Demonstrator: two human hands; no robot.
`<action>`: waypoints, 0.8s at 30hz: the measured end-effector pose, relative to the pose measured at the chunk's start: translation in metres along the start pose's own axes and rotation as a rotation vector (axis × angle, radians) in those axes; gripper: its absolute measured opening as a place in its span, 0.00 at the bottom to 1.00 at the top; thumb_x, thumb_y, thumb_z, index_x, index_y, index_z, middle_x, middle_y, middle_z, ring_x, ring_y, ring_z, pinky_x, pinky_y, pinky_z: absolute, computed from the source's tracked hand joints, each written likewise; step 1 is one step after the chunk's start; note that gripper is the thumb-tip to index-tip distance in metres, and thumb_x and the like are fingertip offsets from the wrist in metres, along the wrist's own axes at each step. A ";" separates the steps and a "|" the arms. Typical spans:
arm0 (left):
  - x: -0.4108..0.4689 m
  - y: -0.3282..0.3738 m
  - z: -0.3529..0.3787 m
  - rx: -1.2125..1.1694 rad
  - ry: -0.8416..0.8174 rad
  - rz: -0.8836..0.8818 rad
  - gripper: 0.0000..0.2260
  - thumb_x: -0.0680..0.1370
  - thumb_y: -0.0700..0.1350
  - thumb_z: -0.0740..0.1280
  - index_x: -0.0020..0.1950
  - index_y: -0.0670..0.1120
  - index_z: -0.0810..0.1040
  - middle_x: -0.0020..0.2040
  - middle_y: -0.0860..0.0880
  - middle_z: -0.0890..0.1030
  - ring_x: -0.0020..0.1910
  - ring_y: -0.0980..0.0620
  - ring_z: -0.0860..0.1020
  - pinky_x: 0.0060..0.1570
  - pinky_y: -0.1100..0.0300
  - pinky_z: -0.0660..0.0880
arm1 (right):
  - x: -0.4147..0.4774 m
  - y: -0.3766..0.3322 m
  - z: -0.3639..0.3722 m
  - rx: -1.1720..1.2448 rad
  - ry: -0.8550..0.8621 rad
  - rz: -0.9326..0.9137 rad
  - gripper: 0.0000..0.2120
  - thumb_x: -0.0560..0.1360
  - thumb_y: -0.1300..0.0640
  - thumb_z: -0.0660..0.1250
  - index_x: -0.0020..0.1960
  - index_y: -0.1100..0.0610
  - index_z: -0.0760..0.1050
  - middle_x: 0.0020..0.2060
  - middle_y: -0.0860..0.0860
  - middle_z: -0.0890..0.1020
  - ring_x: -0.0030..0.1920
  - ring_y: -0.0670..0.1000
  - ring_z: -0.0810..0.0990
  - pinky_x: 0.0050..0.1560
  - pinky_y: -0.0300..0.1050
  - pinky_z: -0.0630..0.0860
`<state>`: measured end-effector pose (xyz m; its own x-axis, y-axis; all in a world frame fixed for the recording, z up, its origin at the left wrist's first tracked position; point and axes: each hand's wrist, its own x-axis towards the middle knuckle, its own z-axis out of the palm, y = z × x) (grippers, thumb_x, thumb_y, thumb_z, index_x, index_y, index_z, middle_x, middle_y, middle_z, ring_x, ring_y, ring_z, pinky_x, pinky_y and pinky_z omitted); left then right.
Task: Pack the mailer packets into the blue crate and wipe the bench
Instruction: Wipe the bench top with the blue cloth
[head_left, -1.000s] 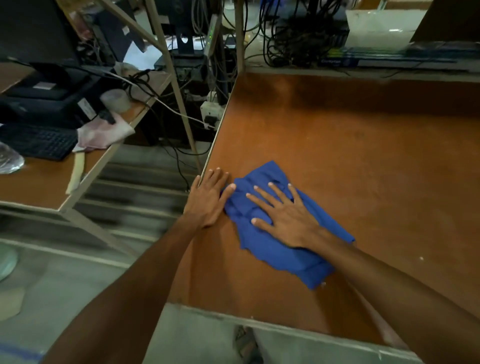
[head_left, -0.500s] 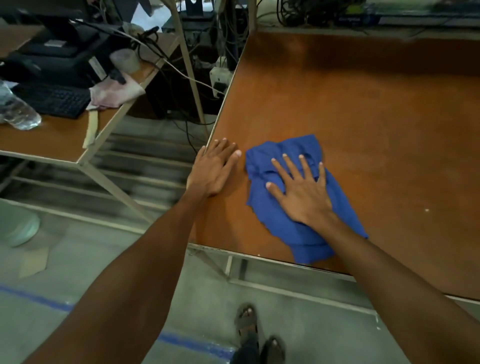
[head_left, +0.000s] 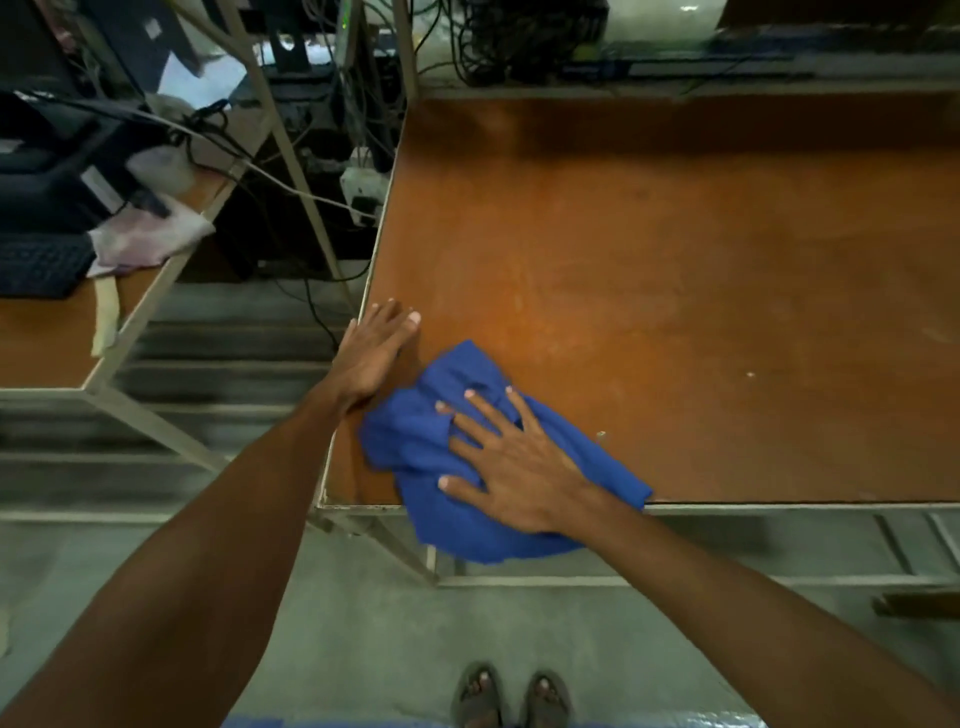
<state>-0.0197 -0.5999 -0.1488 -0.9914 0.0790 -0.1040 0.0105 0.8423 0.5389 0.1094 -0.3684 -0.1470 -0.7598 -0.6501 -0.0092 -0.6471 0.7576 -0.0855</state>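
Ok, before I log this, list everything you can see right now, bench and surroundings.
bench: one, orange-brown top, centre and right
cloth: one, blue, bench's near left corner, hanging over the front edge
side desk: one, brown top, far left
keyboard: one, black, on the side desk
rag: one, pale pinkish, side desk's right edge
socket box: one, white, between side desk and bench
cables: many, black, behind the bench
mailer packets, blue crate: none in view
left hand: one, flat on the bench's left edge, beside the cloth
right hand: one, flat on the cloth, pressing it
feet: two, dark sandals, on the grey floor
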 end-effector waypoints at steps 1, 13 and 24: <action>-0.003 -0.001 0.002 0.086 -0.003 0.017 0.23 0.84 0.58 0.51 0.78 0.53 0.61 0.81 0.49 0.55 0.80 0.49 0.50 0.76 0.45 0.44 | -0.013 0.007 -0.001 -0.015 -0.032 -0.061 0.31 0.80 0.33 0.46 0.76 0.48 0.62 0.79 0.44 0.54 0.80 0.52 0.47 0.77 0.63 0.43; -0.034 0.045 0.042 0.425 0.054 0.242 0.36 0.77 0.69 0.40 0.80 0.52 0.53 0.81 0.49 0.52 0.80 0.50 0.49 0.77 0.45 0.47 | -0.098 0.106 -0.009 -0.044 -0.049 0.252 0.31 0.77 0.29 0.39 0.78 0.36 0.52 0.79 0.41 0.51 0.79 0.49 0.46 0.77 0.62 0.45; 0.026 0.102 0.073 0.396 0.022 0.293 0.35 0.78 0.68 0.43 0.81 0.52 0.52 0.81 0.51 0.50 0.80 0.51 0.47 0.77 0.44 0.47 | -0.061 0.232 -0.016 0.014 0.003 0.573 0.35 0.73 0.25 0.32 0.77 0.35 0.39 0.79 0.40 0.46 0.80 0.52 0.46 0.76 0.65 0.42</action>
<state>-0.0352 -0.4725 -0.1575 -0.9417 0.3355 0.0241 0.3341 0.9246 0.1833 0.0046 -0.1522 -0.1501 -0.9892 -0.1354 -0.0552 -0.1307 0.9881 -0.0813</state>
